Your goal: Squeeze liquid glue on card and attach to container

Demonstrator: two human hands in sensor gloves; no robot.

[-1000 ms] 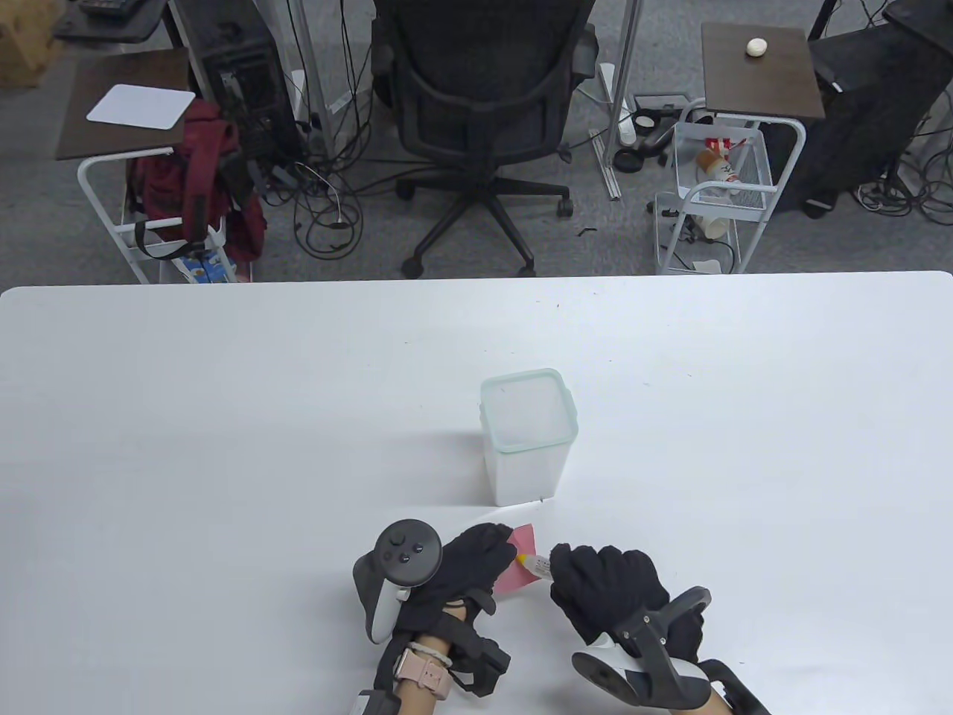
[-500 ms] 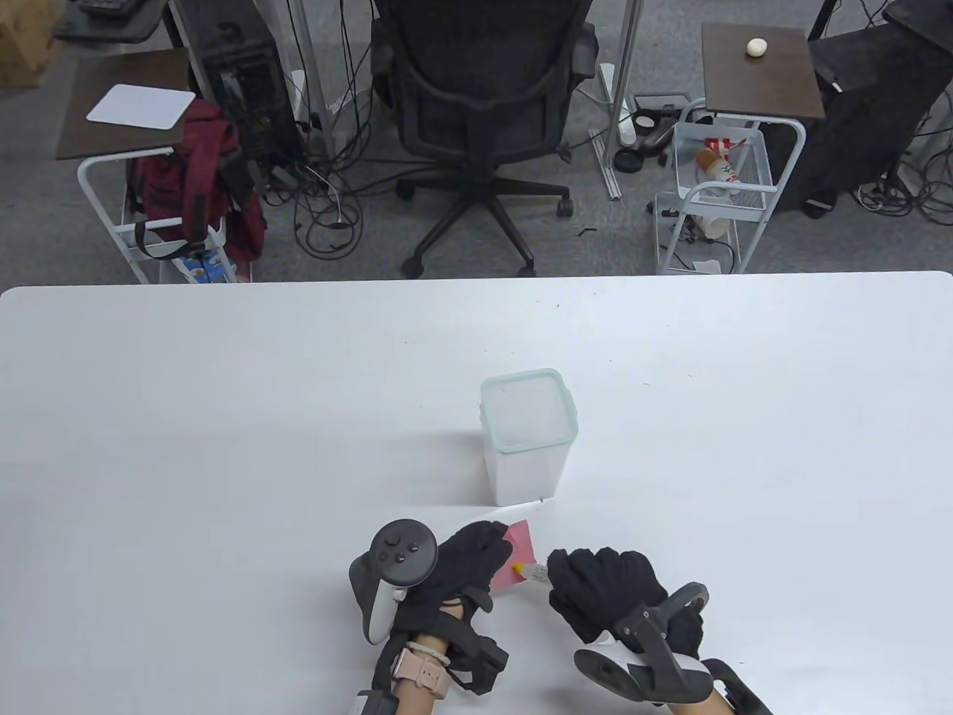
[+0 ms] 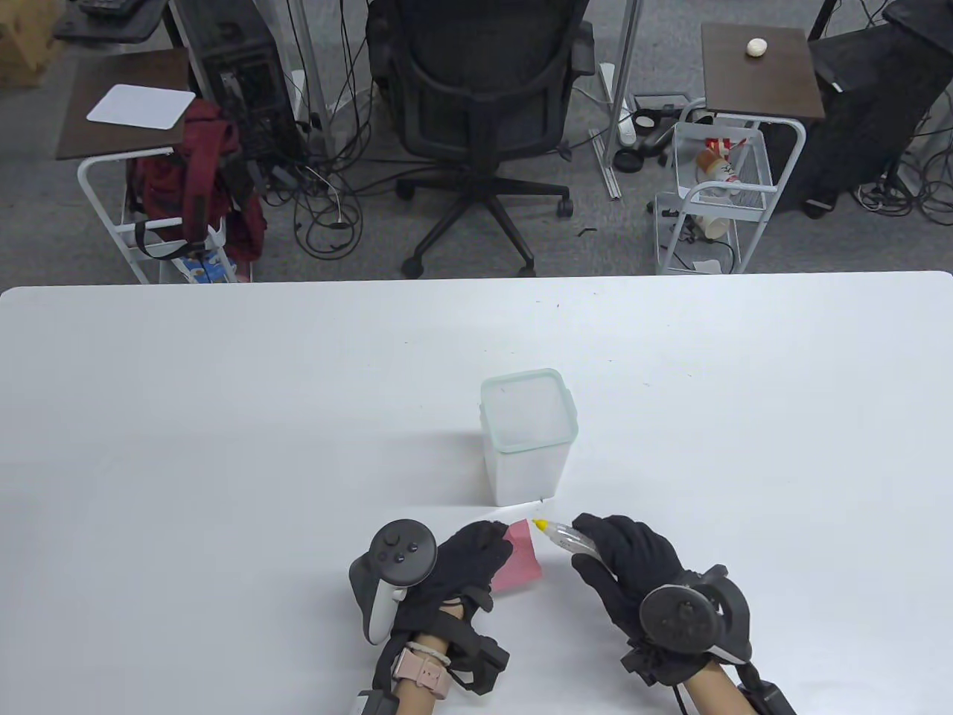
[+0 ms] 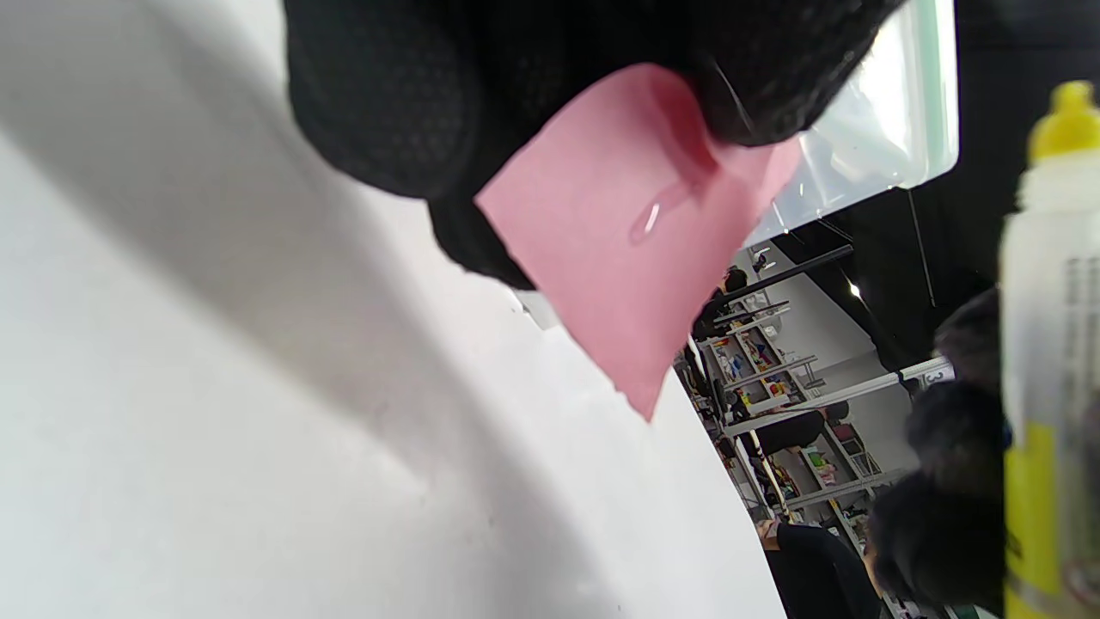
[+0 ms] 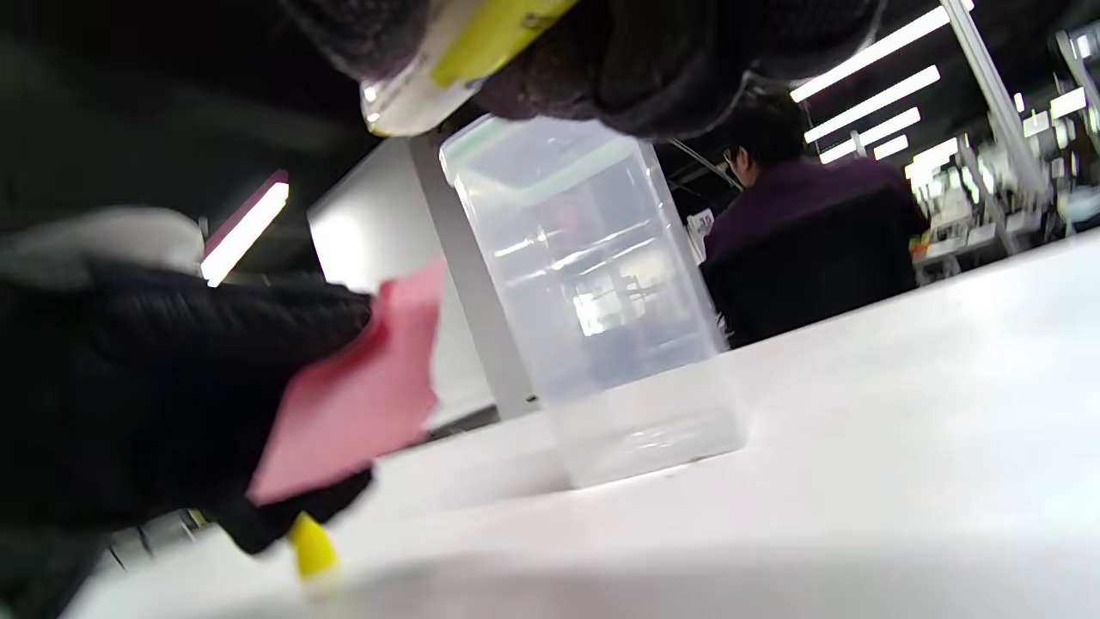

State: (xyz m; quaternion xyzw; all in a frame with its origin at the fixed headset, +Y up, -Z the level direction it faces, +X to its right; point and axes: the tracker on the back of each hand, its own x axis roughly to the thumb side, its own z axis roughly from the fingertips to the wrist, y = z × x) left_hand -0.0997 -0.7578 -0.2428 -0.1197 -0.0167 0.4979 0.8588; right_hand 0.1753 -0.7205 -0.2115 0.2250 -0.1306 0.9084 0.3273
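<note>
My left hand (image 3: 465, 562) holds a pink card (image 3: 521, 560) by its left edge, just above the table. The left wrist view shows a clear streak of glue (image 4: 655, 213) on the card (image 4: 627, 258). My right hand (image 3: 622, 555) grips a clear glue bottle (image 3: 567, 538) with a yellow nozzle, its tip pointing left, just right of the card's far corner. The bottle (image 4: 1044, 344) stands apart from the card. A tall clear container (image 3: 528, 436) with a pale green rim stands upright just beyond both hands; it also shows in the right wrist view (image 5: 593, 301).
The white table (image 3: 223, 447) spreads wide on both sides of the container. A small yellow cap (image 5: 311, 543) lies on the table below the card in the right wrist view. Past the table's far edge are an office chair (image 3: 484, 112) and wire carts.
My right hand has turned over and moved right and away, taking the bottle's nozzle off the card. The card and my left hand have hardly moved.
</note>
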